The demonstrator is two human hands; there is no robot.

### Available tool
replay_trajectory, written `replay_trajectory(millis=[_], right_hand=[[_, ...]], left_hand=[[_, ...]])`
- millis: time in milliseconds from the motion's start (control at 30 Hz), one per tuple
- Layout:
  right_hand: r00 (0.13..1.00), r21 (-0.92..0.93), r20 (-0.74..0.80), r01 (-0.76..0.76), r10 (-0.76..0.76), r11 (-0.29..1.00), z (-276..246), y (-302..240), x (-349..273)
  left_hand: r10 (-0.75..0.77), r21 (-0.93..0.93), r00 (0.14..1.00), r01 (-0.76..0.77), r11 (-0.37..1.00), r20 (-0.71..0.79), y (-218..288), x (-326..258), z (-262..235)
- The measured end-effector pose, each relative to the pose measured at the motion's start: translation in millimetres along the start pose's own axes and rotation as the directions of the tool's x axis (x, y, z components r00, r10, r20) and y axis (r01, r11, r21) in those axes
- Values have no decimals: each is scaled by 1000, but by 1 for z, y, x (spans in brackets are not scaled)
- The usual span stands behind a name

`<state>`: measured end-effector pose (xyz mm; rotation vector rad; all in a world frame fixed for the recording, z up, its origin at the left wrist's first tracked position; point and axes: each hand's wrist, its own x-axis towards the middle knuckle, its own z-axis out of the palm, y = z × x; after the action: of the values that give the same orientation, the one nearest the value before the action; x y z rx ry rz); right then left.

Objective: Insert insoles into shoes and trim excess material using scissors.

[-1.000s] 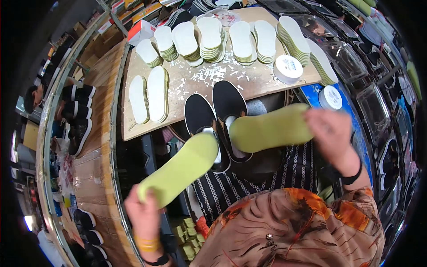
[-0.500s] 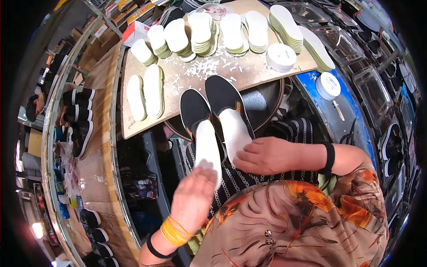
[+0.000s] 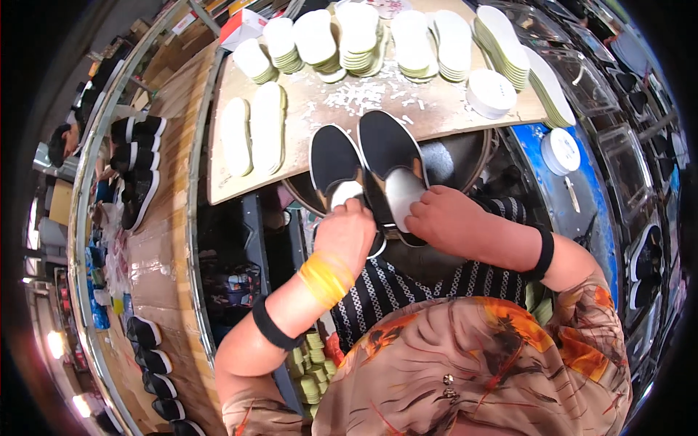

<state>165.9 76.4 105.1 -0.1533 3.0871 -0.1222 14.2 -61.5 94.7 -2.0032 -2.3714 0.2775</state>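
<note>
Two black slip-on shoes with white edges stand side by side over my lap, toes pointing away. In the left shoe (image 3: 335, 155) only a short stretch of a white insole (image 3: 347, 192) shows. My left hand (image 3: 345, 231) is closed over its rear part, fingers bent down into the shoe opening. The right shoe (image 3: 390, 142) has another white insole (image 3: 400, 195) lying inside it. My right hand (image 3: 445, 222) is closed at that insole's heel end, fingers curled against it and the shoe's side. The fingertips of both hands are partly hidden.
A wooden board (image 3: 218, 190) ahead carries several stacks of white insoles (image 3: 361, 33), scattered white scraps (image 3: 360, 94) and a round white container (image 3: 491, 93). Another round container (image 3: 560, 151) sits on a blue surface at right. Black shoes (image 3: 145, 190) line the left shelf.
My left hand has moved forward, and the left insole now reaches deeper into its shoe. The right insole also sits lower at the heel. The view has shifted slightly.
</note>
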Motion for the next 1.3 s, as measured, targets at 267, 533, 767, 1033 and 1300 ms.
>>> replay_trajectory(millis=[267, 533, 767, 1033, 1300], right_hand=[[900, 72, 435, -70, 32, 995, 6, 15, 44], [753, 224, 631, 50, -184, 973, 4, 32, 62], [881, 68, 471, -76, 35, 995, 6, 24, 49], [887, -55, 444, -114, 127, 992, 16, 16, 49], [922, -179, 314, -176, 226, 968, 31, 6, 62]], left_hand=[[238, -103, 967, -229, 968, 86, -37, 30, -30], [211, -101, 945, -191, 976, 250, -10, 54, -4], [191, 46, 840, -248, 968, 508, 3, 74, 3], [233, -377, 487, 220, 900, 842, -19, 102, -22], [-231, 82, 855, 218, 972, 464, 7, 77, 27]])
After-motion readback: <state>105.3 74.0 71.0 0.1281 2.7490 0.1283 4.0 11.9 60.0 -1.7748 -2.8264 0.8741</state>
